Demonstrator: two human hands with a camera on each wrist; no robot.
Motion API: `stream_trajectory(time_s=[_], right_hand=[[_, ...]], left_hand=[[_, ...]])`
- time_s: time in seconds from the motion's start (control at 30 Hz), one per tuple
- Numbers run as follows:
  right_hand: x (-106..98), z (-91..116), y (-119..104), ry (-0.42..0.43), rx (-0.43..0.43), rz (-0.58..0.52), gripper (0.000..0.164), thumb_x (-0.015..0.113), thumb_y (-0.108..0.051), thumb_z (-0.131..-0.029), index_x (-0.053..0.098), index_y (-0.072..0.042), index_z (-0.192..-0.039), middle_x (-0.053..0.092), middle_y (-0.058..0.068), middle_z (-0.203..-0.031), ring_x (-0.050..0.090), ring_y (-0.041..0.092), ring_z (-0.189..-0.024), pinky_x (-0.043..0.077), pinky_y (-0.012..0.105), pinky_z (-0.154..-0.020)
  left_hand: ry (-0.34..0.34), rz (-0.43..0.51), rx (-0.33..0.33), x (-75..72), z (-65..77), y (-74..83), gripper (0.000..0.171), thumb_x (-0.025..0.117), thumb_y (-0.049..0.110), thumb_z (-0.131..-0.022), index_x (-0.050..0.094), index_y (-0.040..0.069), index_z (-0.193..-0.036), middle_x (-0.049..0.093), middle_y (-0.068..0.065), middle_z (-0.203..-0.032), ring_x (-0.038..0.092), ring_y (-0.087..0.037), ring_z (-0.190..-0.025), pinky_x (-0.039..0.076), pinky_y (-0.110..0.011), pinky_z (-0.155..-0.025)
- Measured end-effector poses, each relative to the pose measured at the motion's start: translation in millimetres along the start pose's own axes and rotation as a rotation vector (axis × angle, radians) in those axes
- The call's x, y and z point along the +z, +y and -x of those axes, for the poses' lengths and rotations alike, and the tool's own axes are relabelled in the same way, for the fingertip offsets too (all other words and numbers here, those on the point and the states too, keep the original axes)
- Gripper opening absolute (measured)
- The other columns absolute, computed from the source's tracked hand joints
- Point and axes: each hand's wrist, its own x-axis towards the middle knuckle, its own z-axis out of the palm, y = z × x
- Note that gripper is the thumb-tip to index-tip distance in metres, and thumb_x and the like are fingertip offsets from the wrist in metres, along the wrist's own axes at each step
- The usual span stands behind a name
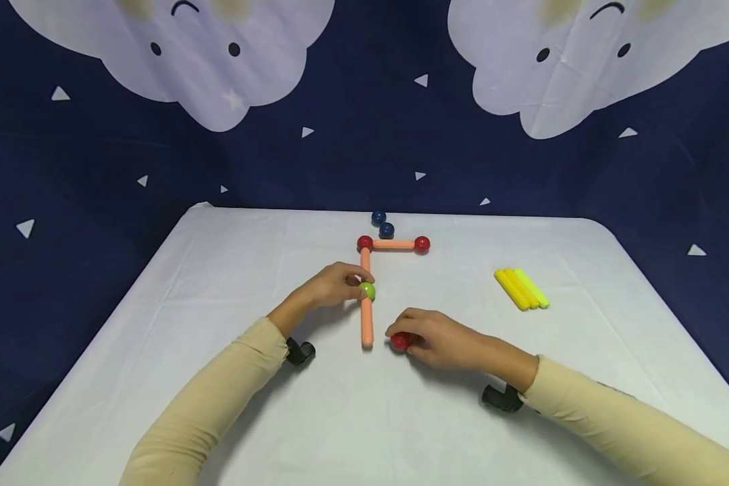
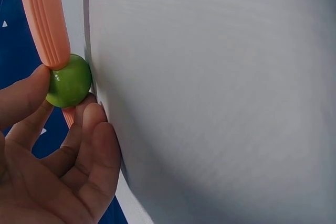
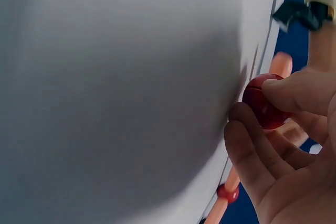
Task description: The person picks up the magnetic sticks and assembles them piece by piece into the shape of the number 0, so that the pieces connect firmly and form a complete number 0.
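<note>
White-covered table (image 1: 279, 425), faintly creased; beyond its far edge, a navy backdrop (image 1: 364, 152) printed with pale clouds (image 1: 219, 74) and small triangles (image 1: 422, 81). Left hand (image 1: 333, 285) pinches a green ball (image 1: 369, 291) between two peach sticks (image 1: 367, 325), mid-table; right hand (image 1: 446, 339) clamped on a red ball (image 1: 399, 341) just beside the nearer stick's end. Yellowish sticks (image 1: 513, 289) lie to the right.

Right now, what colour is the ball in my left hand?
Green; the left wrist view shows the ball in your left hand best.
</note>
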Motion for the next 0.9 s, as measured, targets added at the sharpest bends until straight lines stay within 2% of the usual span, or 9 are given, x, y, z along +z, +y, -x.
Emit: stream_trajectory(time_s=[0.17,0.4,0.63,0.9], right_hand=[[8,-2,-13,-0.034,-0.002,-0.009,0.038,0.070,-0.005,-0.089,0.063,-0.012,-0.126,0.068,0.001,-0.116,0.062,0.009,-0.104,0.054,0.029,-0.093],[13,-4,-22,-0.051,0.002,-0.033,0.040,0.076,-0.014,-0.087,0.064,-0.016,-0.126,0.067,-0.003,-0.116,0.060,0.004,-0.101,0.053,0.026,-0.092],[16,-9,-28,0.001,-0.056,0.011,0.042,0.078,-0.021,-0.086,0.066,-0.014,-0.125,0.064,-0.001,-0.113,0.060,0.008,-0.093,0.052,0.020,-0.083],[21,-14,-33,0.062,-0.007,0.092,0.035,0.079,-0.027,-0.084,0.069,-0.018,-0.116,0.066,-0.004,-0.103,0.057,0.007,-0.083,0.048,0.017,-0.073]], left_hand=[[0.000,0.006,0.003,-0.7,-1.1,-1.0,0.034,0.068,0.018,-0.093,0.067,0.015,-0.127,0.067,-0.013,-0.119,0.058,-0.020,-0.100,0.047,-0.023,-0.072],[-0.005,0.005,0.004,-0.7,-0.5,-0.3,0.034,0.068,0.017,-0.093,0.067,0.014,-0.127,0.066,-0.014,-0.122,0.058,-0.021,-0.104,0.048,-0.023,-0.072],[-0.001,-0.006,0.000,-0.6,-0.2,0.1,0.034,0.068,0.018,-0.093,0.067,0.015,-0.126,0.066,-0.014,-0.123,0.059,-0.022,-0.105,0.047,-0.024,-0.074],[-0.009,0.016,-0.008,0.1,-0.2,0.9,0.034,0.068,0.018,-0.093,0.067,0.015,-0.127,0.068,-0.012,-0.118,0.057,-0.017,-0.095,0.046,-0.024,-0.072]])
